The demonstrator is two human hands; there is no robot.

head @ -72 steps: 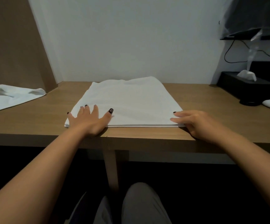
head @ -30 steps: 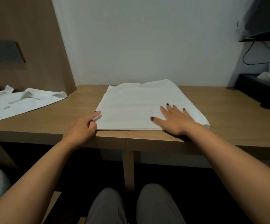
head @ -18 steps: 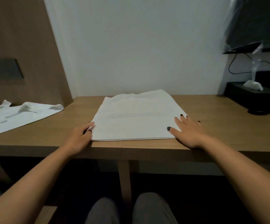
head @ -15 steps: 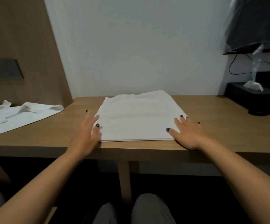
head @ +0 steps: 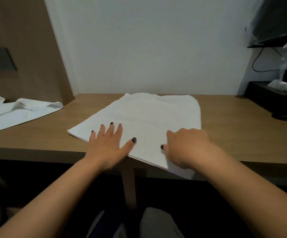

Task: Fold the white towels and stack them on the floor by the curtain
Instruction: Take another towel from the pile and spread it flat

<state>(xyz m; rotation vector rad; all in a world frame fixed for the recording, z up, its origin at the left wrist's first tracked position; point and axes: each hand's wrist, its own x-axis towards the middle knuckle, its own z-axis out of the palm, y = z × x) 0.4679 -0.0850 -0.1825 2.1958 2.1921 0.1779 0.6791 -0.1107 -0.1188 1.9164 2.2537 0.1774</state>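
Folding step: the left hand [head: 107, 145] presses flat on the folded white towel [head: 149, 121]; the right hand [head: 186, 146] grips its lower-right corner. Next move probably requires folding across.

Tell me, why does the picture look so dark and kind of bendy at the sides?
In the head view the room is dimly lit, so the white wall looks grey and the space under the desk is nearly black; the wide lens bends the wall corner and side edges; the folded towel is fairly clear, with soft shadows beside the left hand and right hand.
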